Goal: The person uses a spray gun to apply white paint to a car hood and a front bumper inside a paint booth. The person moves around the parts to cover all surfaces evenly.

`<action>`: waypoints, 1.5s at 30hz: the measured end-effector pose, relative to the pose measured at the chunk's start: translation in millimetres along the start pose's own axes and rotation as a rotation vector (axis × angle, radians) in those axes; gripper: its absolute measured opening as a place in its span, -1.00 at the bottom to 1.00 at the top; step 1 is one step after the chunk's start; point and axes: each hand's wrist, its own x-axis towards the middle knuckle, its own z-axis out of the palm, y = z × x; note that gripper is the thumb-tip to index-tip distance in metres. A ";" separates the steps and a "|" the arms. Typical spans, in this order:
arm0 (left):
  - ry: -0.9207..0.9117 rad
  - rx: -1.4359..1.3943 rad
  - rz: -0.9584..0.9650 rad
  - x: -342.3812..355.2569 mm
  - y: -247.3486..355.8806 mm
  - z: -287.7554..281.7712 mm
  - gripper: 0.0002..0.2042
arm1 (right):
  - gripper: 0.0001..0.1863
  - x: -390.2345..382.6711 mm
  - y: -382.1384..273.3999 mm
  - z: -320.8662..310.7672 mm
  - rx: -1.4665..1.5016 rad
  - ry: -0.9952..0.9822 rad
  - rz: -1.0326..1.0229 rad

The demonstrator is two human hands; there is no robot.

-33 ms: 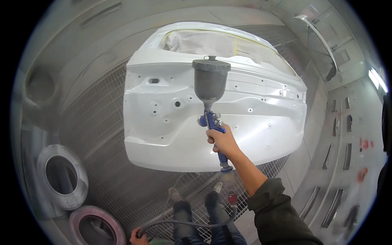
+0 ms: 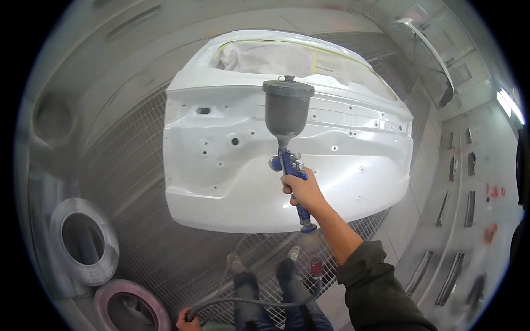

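Note:
My right hand (image 2: 304,190) is wrapped round the blue grip of a paint spray gun (image 2: 286,160), fingers at its trigger. On top of the gun stands a grey lidded paint cup (image 2: 287,110), upright. Below the grip is a clear, cloudy fitting, then a red coupling (image 2: 316,267) that joins a dark air hose (image 2: 248,300). That hose crosses in front of my legs to my left hand (image 2: 189,320), closed on it at the lower edge. Beyond the gun lies a glossy white car tailgate (image 2: 221,187), its window opening covered with masking sheet (image 2: 265,57) and yellow tape. No spray mist shows plainly.
Two ring-shaped, tyre-like objects, one whitish (image 2: 110,243) and one pinkish (image 2: 102,298), lie at the lower left. Metal floor grating (image 2: 138,243) runs beneath the tailgate. A curved white part (image 2: 430,49) hangs by the right wall (image 2: 486,165), which has slots and red marks.
The spray gun in my right hand has shifted slightly to the right across the tailgate. My left hand keeps its hold on the hose.

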 end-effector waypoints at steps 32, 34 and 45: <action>-0.433 0.313 0.557 -201.8 178.6 247.9 -0.75 | -0.91 -32.6 70.1 -504.8 0.092 0.442 -0.031; -0.450 0.290 0.541 -213.0 183.5 255.7 -0.76 | -0.91 -35.0 74.0 -523.9 0.076 0.487 -0.020; -0.422 0.203 0.677 -263.8 233.9 286.7 -0.81 | -0.55 -94.7 145.6 -564.7 0.108 0.691 -0.197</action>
